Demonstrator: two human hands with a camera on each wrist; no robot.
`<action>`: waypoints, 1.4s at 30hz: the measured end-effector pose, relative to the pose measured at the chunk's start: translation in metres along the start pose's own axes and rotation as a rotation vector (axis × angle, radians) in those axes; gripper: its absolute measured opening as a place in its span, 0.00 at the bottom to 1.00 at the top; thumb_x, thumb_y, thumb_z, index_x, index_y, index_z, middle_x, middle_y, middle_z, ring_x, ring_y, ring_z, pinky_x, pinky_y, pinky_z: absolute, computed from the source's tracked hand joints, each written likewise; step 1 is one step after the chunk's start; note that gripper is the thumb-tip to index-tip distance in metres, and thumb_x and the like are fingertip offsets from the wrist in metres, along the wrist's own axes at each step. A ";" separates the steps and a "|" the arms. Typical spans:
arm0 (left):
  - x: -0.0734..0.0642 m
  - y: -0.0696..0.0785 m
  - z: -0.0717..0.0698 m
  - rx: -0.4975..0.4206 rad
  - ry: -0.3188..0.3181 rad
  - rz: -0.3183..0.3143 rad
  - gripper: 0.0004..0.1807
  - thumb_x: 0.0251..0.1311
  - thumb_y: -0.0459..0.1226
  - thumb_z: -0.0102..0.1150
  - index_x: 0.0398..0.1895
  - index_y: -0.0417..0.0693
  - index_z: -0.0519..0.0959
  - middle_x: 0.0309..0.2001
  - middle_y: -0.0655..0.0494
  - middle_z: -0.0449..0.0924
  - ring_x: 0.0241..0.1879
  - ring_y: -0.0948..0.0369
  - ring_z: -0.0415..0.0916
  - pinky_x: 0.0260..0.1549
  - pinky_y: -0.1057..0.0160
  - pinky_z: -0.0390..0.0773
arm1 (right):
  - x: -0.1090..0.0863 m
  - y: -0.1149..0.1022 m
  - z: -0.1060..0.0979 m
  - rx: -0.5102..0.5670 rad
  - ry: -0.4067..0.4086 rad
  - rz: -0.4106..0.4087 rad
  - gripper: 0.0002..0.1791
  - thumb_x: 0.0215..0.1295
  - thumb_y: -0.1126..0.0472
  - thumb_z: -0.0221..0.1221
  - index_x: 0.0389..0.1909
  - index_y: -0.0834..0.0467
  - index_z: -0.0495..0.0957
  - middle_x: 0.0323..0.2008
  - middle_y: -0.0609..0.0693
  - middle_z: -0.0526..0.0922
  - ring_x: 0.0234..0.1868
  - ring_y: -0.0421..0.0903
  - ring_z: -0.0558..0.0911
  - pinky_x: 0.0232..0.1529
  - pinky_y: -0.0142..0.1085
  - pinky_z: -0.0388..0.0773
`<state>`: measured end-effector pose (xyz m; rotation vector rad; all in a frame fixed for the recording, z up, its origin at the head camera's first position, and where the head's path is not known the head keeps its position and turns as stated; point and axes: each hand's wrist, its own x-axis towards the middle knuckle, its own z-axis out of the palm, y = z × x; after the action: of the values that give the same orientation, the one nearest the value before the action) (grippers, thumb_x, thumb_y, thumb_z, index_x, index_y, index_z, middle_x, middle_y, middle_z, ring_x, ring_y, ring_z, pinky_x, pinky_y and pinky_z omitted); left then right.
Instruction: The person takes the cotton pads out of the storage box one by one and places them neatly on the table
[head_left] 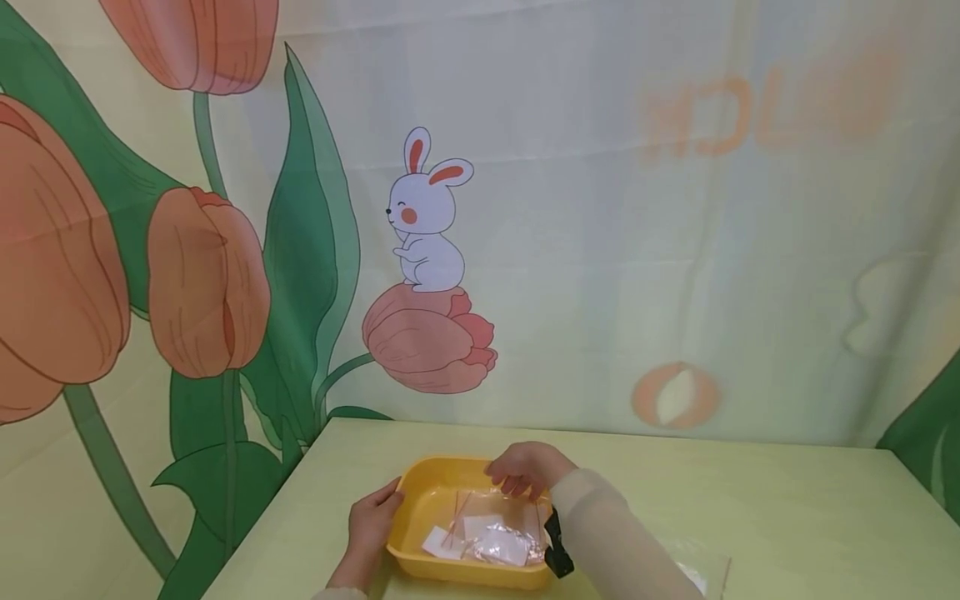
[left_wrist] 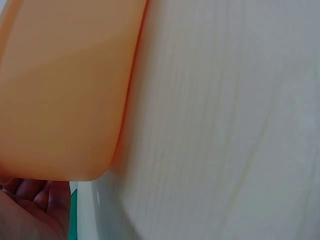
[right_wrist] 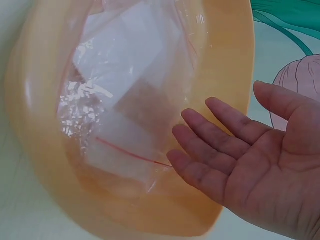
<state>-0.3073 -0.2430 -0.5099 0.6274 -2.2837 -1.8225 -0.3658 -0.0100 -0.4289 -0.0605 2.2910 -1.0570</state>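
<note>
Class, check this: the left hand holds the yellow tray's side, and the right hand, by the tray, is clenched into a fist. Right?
Not a fist: the right wrist view shows the right hand open, by the yellow tray. The left hand does hold the tray's side.

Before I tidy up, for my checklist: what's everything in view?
Tray: one, yellow, on table
Bags: several, count unclear, clear with red lines, in tray
Slips: several, white, among bags
Other bag: one, clear, beside right sleeve
Table: one, pale yellow, below backdrop
Backdrop: one, pale, behind table
Tulips: at least four, orange to pink, on backdrop
Leaves: several, green, on backdrop
Rabbit: one, white, printed atop tulip
Other prints: several, mostly orange, backdrop's right
Wrist piece: one, black, right arm
Sleeves: two, pale, on arms
Left hand: one, bare, gripping tray's left side
Right hand: one, bare, over tray
</note>
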 end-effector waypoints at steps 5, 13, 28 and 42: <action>0.000 0.001 0.001 -0.016 0.005 -0.005 0.22 0.74 0.33 0.50 0.67 0.31 0.72 0.70 0.34 0.68 0.74 0.37 0.65 0.71 0.42 0.71 | 0.000 0.003 0.002 0.012 0.030 0.033 0.18 0.68 0.50 0.64 0.48 0.60 0.83 0.44 0.57 0.85 0.47 0.54 0.81 0.63 0.50 0.81; 0.000 0.001 0.001 -0.007 0.016 -0.008 0.22 0.74 0.33 0.49 0.67 0.31 0.72 0.70 0.34 0.69 0.73 0.37 0.65 0.70 0.42 0.71 | 0.005 0.008 0.003 0.029 0.039 0.053 0.12 0.67 0.56 0.66 0.42 0.61 0.83 0.29 0.51 0.81 0.33 0.46 0.78 0.44 0.37 0.81; 0.000 0.001 -0.001 0.008 -0.006 -0.014 0.22 0.75 0.33 0.48 0.68 0.32 0.71 0.71 0.34 0.68 0.73 0.38 0.65 0.70 0.42 0.72 | 0.011 0.008 0.007 -0.057 0.001 0.027 0.05 0.60 0.68 0.68 0.35 0.65 0.83 0.28 0.52 0.74 0.30 0.45 0.72 0.31 0.28 0.73; -0.002 0.002 -0.001 -0.001 -0.003 -0.003 0.23 0.74 0.33 0.49 0.68 0.31 0.71 0.70 0.34 0.69 0.73 0.37 0.66 0.70 0.41 0.71 | 0.006 -0.001 -0.006 -0.127 -0.080 -0.090 0.07 0.68 0.70 0.59 0.32 0.61 0.85 0.25 0.48 0.76 0.25 0.41 0.70 0.24 0.27 0.67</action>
<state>-0.3059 -0.2429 -0.5078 0.6291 -2.2853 -1.8273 -0.3739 -0.0085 -0.4281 -0.2543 2.2990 -0.9344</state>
